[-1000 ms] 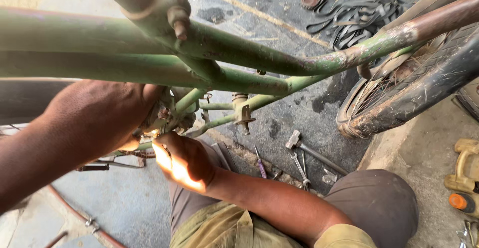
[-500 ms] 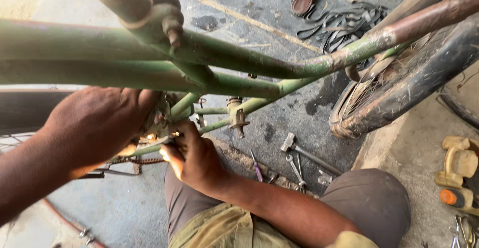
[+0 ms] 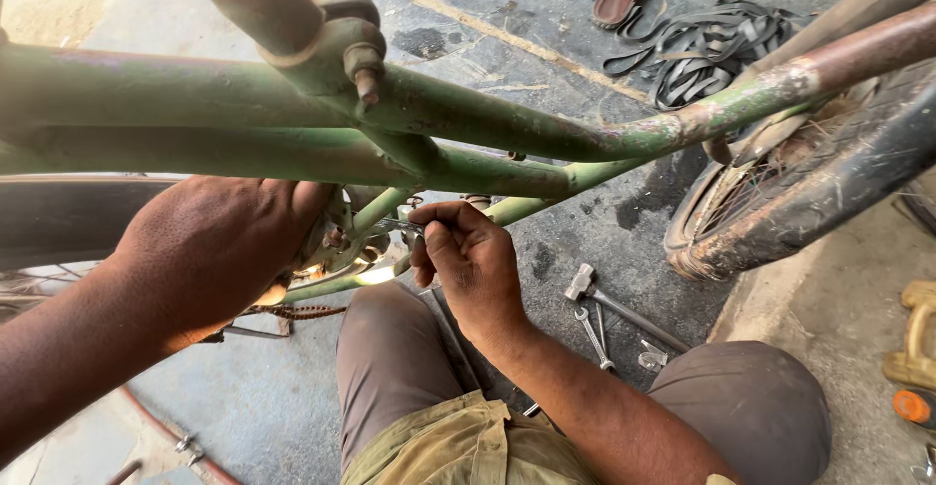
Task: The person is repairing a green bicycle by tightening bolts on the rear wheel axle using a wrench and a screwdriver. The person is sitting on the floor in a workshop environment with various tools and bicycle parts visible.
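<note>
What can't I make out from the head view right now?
- Bracket area of the green bicycle frame: covered by the left hand.
- Small metal tool pinched in the right hand: too small to tell its type.
- Rear wheel: cut off by the right edge.
- Yellow tool: cut off at the right edge.

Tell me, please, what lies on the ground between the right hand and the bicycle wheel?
In the head view, a hammer and a spanner lie on the concrete between the right hand and the wheel.
</note>
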